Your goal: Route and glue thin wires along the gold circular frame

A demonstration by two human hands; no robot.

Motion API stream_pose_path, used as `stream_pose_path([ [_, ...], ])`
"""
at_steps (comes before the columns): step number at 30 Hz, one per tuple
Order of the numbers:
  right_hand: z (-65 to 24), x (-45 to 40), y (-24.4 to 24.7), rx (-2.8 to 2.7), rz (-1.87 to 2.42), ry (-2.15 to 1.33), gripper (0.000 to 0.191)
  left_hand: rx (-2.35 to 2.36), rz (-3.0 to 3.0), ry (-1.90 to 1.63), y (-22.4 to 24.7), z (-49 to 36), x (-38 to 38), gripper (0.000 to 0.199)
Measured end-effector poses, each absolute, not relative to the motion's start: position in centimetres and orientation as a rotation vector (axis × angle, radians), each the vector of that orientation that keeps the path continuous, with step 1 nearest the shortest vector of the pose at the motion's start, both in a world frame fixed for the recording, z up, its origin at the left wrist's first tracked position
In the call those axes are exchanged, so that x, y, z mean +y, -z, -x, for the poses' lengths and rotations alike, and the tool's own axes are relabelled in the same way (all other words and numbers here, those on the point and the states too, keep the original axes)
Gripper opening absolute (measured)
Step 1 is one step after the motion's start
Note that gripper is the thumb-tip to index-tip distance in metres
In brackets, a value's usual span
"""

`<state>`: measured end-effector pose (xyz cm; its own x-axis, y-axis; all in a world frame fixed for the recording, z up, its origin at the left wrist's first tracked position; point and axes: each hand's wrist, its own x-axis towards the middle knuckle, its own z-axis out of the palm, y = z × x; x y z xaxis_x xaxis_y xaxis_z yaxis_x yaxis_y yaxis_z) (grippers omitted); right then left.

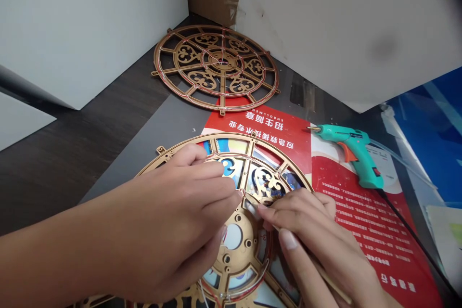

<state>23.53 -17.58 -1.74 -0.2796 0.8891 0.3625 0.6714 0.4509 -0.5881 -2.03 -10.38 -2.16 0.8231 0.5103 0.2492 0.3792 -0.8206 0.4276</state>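
Note:
A round gold openwork frame point(236, 250) lies in front of me, with thin red and white wires along its rings. My left hand point(202, 192) rests over its left side, fingers curled and pressed together near the hub; what they hold, if anything, is hidden. My right hand point(306, 226) is over the right side, its thumb and fingers closed on a slim tool point(327, 276) whose thin tip touches the frame just above the hub. The fingertips of both hands are close together.
A second round gold frame point(223, 99) with wires lies farther back. At the right, a teal glue gun point(361, 154) with a black cord rests on a red and white printed sheet point(364, 221). White panels point(306, 24) stand behind the dark table point(90, 154).

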Motion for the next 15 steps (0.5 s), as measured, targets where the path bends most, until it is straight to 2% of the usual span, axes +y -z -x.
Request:
stream_pose_path([
  [3, -24.1, -17.0, 1.6, -2.086, 1.183, -0.420, 0.023, 0.682, -2.601, -0.542, 2.2, 2.0, -10.4, 0.022],
  [10, -24.7, -16.9, 0.8, -2.263, 1.206, -0.346, 0.020, 0.680, -2.587, -0.546, 2.2, 2.0, -10.5, 0.022],
  [15, -24.8, -16.8, 0.7, -2.397, 1.188, -0.245, 0.027, 0.740, -2.621, -0.493, 2.1, 2.1, -10.5, 0.018],
])
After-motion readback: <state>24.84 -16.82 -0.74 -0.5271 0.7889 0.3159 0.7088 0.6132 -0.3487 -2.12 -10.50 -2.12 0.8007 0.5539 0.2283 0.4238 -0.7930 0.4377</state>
